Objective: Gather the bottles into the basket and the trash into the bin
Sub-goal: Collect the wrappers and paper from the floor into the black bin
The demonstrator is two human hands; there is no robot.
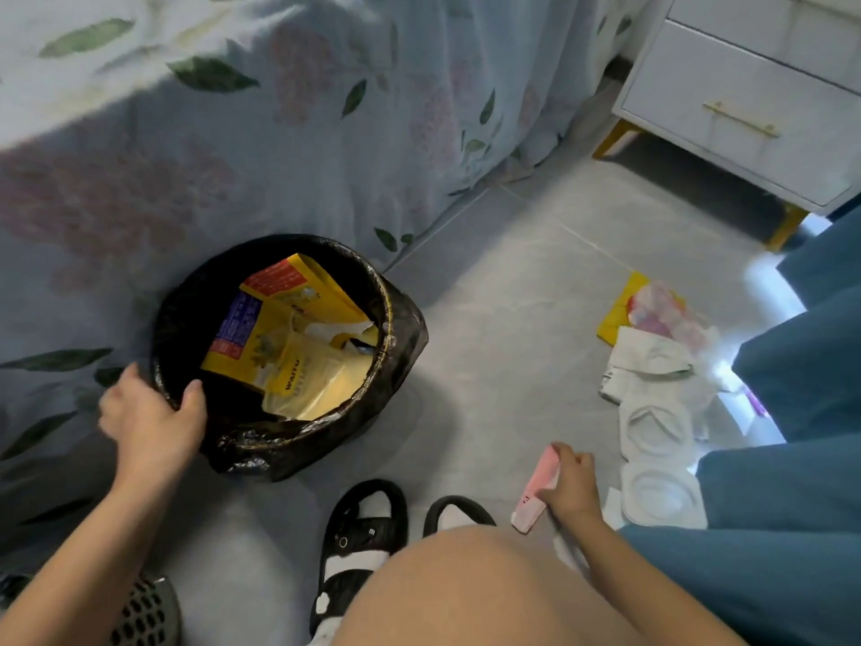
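A round bin (pixel 396 366) lined with a black bag stands on the floor beside the bed. Yellow wrappers and a clear plastic bag (pixel 298 338) lie inside it. My left hand (pixel 149 417) grips the bin's near left rim, thumb inside. My right hand (pixel 570 487) holds a flat pink and white packet (pixel 536 491) low over the floor, right of my feet. More trash lies on the floor at the right: white moulded trays (pixel 652 426), a yellow wrapper (pixel 615 314) and a pinkish plastic bag (pixel 666 314).
A floral bedspread (pixel 279 109) hangs behind and left of the bin. A white bedside cabinet (pixel 745 100) with yellow legs stands at the back right. Blue fabric (pixel 792 459) fills the right edge. A perforated dark basket (pixel 144 613) sits bottom left. My sandalled feet (pixel 363 538) are at the bottom centre.
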